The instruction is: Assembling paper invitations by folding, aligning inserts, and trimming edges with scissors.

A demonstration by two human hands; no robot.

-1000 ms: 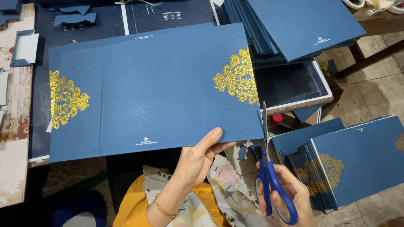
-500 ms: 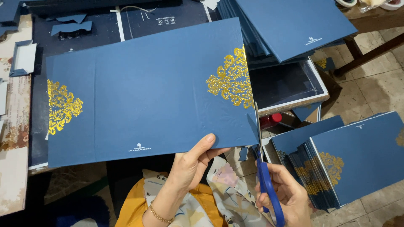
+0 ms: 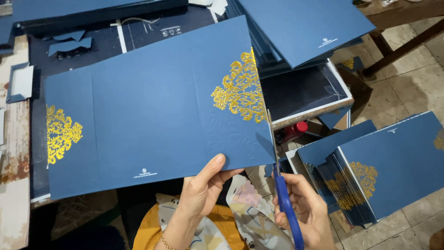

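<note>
Two hands work one large blue card sheet with gold filigree (image 3: pixel 152 115) — left hand (image 3: pixel 203 187) pinches its lower edge; right hand (image 3: pixel 307 210) grips blue-handled scissors (image 3: pixel 282 185), blades at its right edge.

I'm in a small card-making workshop: stacks of blue gold-printed card covers (image 3: pixel 370 180) lean on the tiled floor (image 3: pixel 407 78), blue offcuts (image 3: pixel 69 44) litter my dark surface (image 3: pixel 138 37).

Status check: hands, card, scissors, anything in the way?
Left hand pinches card bottom edge. Right hand works blue scissors, blades at card's right edge. Nothing in the way.
</note>
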